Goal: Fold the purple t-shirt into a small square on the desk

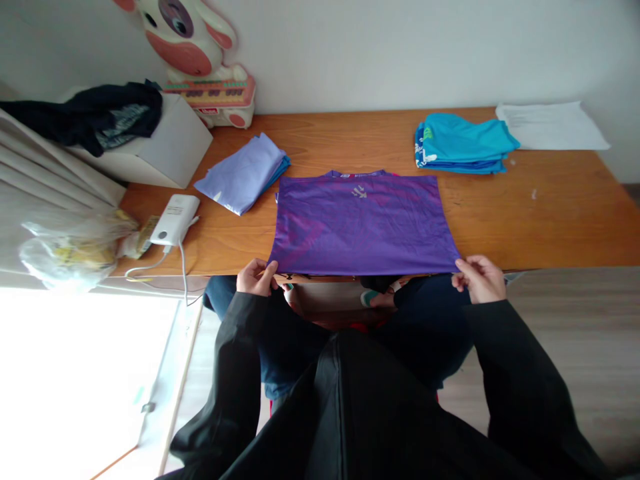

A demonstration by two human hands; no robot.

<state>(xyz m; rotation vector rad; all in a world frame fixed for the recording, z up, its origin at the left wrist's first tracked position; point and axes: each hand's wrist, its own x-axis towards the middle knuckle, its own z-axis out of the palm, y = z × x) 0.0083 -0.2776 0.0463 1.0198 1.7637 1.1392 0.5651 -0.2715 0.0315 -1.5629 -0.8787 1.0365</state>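
A purple shirt [363,223] lies spread on the wooden table in front of me, its collar at the far side and a small light print below it. My left hand [257,277] pinches the shirt's near left corner at the table's front edge. At the near right corner, my right hand [480,277] grips the fabric between thumb and fingers. The near edge of the cloth is stretched straight between both hands.
On the table [565,213] are folded lilac clothing [245,170], a turquoise folded stack [463,143], white paper-like sheets [553,125] and a white corded device [175,219]. A white box [170,147] with dark cloth [120,117], a cow toy [215,93] and a plastic bag [75,250] stand left.
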